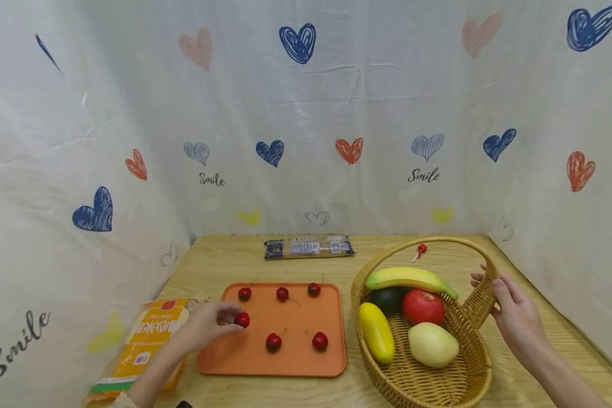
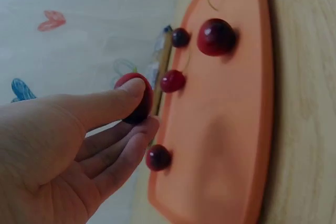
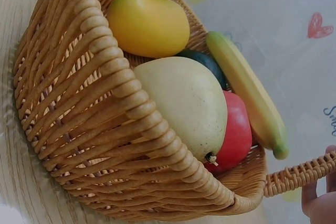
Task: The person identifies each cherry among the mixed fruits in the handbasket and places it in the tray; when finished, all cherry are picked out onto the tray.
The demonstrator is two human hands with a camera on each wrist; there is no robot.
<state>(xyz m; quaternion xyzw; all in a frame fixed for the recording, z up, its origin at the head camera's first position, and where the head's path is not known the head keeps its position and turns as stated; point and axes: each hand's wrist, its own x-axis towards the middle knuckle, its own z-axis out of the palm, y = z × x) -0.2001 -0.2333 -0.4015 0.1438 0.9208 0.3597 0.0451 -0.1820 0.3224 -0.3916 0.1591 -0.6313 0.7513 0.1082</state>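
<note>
My left hand (image 1: 207,326) pinches a dark red cherry (image 2: 138,109) between thumb and fingers, over the left part of the orange tray (image 1: 306,364). Several more cherries (image 1: 319,340) with stems lie spread on that tray. On the right, my right hand (image 1: 519,313) holds the handle (image 1: 446,240) of a wicker basket (image 1: 481,371) low on its right side, thumb in front and fingertips behind. Inside the basket are a banana (image 1: 408,278), a red pomegranate (image 1: 423,307), a pale pear-like fruit (image 1: 433,345), a yellow mango-like fruit (image 1: 377,333) and a dark green fruit (image 1: 386,300).
An orange and yellow food bag (image 1: 148,345) lies left of the tray, partly behind my left forearm. At the back of the wooden table lies a long clear-and-blue packet (image 1: 308,247). A red lollipop (image 1: 421,249) shows through the basket's handle. A heart-printed curtain (image 1: 306,113) encloses the table.
</note>
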